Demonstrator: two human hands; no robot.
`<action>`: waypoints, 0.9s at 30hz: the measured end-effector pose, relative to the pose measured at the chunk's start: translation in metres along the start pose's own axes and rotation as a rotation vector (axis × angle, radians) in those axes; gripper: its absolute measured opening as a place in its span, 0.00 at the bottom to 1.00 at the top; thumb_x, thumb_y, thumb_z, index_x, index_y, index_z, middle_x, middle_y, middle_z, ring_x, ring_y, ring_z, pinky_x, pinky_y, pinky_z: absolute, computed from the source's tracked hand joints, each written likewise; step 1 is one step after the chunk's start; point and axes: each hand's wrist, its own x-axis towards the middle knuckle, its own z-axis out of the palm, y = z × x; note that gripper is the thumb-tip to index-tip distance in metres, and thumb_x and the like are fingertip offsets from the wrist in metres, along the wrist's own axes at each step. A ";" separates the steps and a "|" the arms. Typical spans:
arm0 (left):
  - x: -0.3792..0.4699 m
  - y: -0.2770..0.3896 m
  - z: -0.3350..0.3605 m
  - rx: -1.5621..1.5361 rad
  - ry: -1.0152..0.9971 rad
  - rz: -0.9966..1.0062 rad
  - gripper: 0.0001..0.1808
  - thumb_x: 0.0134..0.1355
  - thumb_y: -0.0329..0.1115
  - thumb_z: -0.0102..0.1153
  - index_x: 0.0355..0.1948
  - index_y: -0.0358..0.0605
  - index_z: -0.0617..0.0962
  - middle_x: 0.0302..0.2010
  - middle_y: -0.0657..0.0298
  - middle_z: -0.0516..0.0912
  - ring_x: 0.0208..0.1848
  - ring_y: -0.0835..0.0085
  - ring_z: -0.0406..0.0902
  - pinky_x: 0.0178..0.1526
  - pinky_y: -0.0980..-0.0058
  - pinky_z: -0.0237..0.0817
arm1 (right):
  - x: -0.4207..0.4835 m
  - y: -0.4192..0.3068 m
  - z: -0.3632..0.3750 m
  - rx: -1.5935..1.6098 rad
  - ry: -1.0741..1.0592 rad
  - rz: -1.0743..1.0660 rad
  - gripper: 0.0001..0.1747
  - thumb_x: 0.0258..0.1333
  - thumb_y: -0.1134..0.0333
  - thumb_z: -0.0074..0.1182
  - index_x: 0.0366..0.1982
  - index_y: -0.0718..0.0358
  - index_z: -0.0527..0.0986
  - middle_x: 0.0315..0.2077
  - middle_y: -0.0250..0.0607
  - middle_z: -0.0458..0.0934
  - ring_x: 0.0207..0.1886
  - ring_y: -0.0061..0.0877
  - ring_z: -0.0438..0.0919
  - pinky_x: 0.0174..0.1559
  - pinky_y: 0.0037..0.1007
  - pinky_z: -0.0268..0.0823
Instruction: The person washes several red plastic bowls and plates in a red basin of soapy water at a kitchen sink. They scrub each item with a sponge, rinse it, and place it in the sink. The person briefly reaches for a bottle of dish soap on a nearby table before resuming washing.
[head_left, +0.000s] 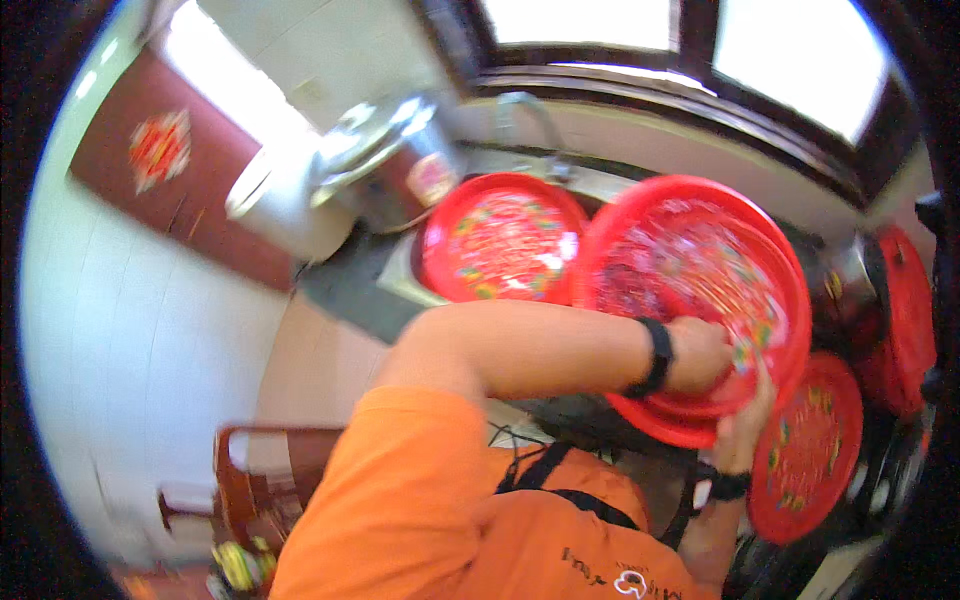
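Observation:
A large red plastic basin (791, 300) with a floral pattern inside tilts in front of me. A second red rim shows within it, so two basins may be nested. My left hand (701, 356), with a black band on its wrist, is inside the basin near its front right. Its fingers are curled, and blur hides whether they hold anything. At the front right rim, my right hand (742, 420) grips the basin, with its fingers reaching over the edge. A black wristband is on that arm too. Further left sits a smaller red patterned basin (510, 244).
A grey faucet (529, 112) stands behind the basins, below a dark-framed window (585, 56). Metal pots (375, 150) crowd the back left of the dark counter (360, 289). Another red patterned round piece (806, 450) lies at right. A wooden chair (255, 480) stands lower left.

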 end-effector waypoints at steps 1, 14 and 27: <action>-0.006 0.006 -0.005 0.074 0.016 -0.006 0.12 0.59 0.36 0.52 0.39 0.43 0.81 0.38 0.52 0.82 0.39 0.57 0.82 0.36 0.56 0.75 | -0.002 0.005 0.001 0.011 0.090 0.002 0.18 0.63 0.64 0.45 0.50 0.66 0.74 0.48 0.41 0.77 0.52 0.30 0.75 0.56 0.35 0.67; -0.170 0.033 0.018 -0.008 0.685 -0.460 0.12 0.54 0.39 0.55 0.26 0.43 0.84 0.25 0.54 0.83 0.28 0.56 0.82 0.27 0.56 0.71 | 0.015 0.000 -0.022 -0.498 0.117 0.037 0.27 0.64 0.55 0.39 0.58 0.65 0.67 0.56 0.44 0.69 0.56 0.35 0.70 0.60 0.38 0.61; -0.536 0.136 0.198 -0.911 1.718 -1.096 0.12 0.64 0.39 0.52 0.30 0.40 0.78 0.24 0.61 0.78 0.27 0.71 0.77 0.30 0.69 0.68 | -0.004 0.020 0.019 -0.841 -0.231 -0.103 0.18 0.63 0.62 0.45 0.49 0.66 0.73 0.47 0.43 0.76 0.47 0.34 0.77 0.52 0.37 0.70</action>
